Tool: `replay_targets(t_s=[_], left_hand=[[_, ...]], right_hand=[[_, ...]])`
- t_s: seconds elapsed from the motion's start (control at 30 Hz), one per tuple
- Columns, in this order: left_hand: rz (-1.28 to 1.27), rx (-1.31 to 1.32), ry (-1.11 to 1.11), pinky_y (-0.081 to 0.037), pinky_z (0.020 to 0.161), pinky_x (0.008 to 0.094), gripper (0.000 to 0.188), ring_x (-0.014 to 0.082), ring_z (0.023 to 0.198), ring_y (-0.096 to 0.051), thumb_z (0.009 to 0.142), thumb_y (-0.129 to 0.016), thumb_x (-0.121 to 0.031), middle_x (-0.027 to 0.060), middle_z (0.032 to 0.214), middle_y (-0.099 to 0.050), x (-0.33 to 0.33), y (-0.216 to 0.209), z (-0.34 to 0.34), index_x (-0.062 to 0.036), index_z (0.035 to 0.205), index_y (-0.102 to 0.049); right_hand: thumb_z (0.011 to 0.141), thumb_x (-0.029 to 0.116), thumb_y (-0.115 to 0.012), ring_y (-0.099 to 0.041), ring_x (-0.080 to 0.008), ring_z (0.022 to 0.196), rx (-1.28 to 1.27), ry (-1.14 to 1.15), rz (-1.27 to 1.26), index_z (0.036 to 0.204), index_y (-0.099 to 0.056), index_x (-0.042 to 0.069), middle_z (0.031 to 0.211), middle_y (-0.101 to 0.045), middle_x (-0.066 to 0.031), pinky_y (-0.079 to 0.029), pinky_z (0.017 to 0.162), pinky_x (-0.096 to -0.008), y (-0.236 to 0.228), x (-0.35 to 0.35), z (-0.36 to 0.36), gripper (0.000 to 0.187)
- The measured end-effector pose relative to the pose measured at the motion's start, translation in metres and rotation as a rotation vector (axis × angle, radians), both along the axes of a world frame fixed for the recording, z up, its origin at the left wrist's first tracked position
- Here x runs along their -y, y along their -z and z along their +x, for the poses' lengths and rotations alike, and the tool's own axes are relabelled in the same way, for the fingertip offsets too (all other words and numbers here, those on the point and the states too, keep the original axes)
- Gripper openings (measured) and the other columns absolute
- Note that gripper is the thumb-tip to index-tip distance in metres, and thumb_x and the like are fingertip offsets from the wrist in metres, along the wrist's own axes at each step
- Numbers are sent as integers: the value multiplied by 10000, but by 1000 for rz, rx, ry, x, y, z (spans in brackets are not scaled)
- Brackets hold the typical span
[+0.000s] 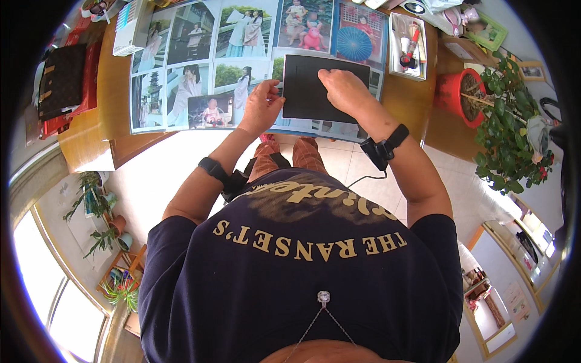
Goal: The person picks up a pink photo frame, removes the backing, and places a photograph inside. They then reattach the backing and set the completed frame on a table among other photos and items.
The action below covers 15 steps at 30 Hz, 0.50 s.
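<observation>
A thin black rectangular panel [302,100] lies over the photo-covered desk top, in front of my body. At its left edge is my left hand [262,106], fingers bent and fingertips pressed against that edge. My right hand [344,91] rests over the panel's upper right part, its fingers curled closed. Whatever those fingers may hold is hidden beneath them. Around the panel, several printed photos [193,81] of people in robes lie in rows across the desk.
A white box of small items [407,48] stands right of the photos, and another box [132,27] sits at the upper left. A red-potted plant [463,97] is at the right. Dark and red bags [60,85] are at the left. A cable [366,177] trails from my right wrist strap.
</observation>
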<state>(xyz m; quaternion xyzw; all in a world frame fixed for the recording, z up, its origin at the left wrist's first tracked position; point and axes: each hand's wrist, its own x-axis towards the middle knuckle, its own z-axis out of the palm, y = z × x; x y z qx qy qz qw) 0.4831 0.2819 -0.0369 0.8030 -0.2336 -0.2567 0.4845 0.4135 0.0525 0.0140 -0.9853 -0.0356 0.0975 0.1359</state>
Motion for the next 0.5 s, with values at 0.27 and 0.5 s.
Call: replay_targets(t_s=[0.27,0.5], left_hand=[[-36,-14,-54,-516,675,292,343,172,757,-606,807,-698,-102,104,913,-615,-2,-5,-2,9,1105,-570],[-71,-102,-63,-506,659,279,310,135,684,-600,824,-693,-121,78,782,-642,2,-7,-4,19,1076,-578]], right_hand=[[714,-70,-543,-632,-372,749,-3,-44,-13,844,-512,-19,759,-608,-212,-528,686,-437,-8,3,-1,142],[704,-72,-548,-630,-376,770,-6,-14,2,827,-510,-16,774,-614,-211,-524,702,-439,-17,2,-2,140]])
